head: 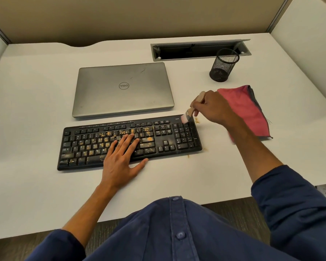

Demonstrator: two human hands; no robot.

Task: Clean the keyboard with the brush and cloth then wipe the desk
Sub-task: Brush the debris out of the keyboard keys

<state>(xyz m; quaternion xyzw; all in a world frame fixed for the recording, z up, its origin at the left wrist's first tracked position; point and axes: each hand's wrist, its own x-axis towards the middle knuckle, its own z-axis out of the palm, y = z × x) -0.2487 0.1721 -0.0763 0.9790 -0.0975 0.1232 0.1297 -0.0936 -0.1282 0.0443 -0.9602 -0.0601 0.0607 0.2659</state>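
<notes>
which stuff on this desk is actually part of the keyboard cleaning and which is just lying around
Part of the job:
keyboard, crumb-covered, left hand resting flat on it
brush, gripped by the right hand at the keyboard's far right corner
red cloth, lying unused
desk, a few crumbs beside the keyboard

Just lying about:
closed laptop
mesh pen cup
open cable tray

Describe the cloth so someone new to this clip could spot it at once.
Start from the black keyboard at the middle of the white desk and look past its right end. The cloth lies flat there, behind the right hand, near the mesh cup. It alone is pink fabric.
</notes>
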